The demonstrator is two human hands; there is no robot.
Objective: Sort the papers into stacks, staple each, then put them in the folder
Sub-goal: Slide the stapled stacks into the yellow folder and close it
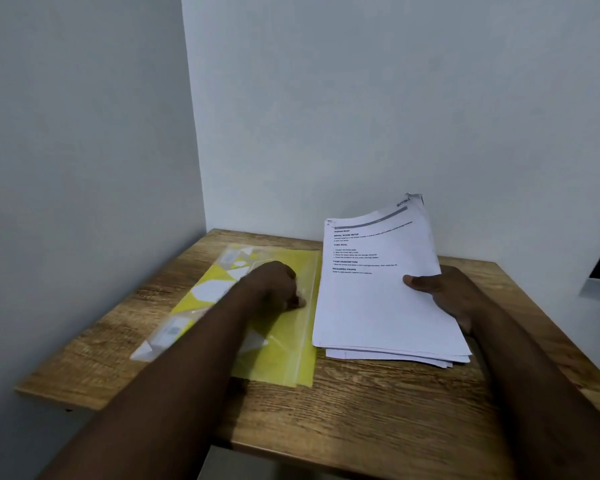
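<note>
A yellow folder (pixel 278 355) is laid flat on the wooden table (pixel 395 410). The left hand (pixel 278 285) is rested on the folder with fingers curled; whether its cover is pinched cannot be told. Just right of the folder, a stack of printed papers (pixel 378 299) is held by the right hand (pixel 444 292), thumb on top.

Wooden table (pixel 378 410), yellow folder (pixel 278 348) flat on it, paper stack (pixel 371 306) just beside
</note>
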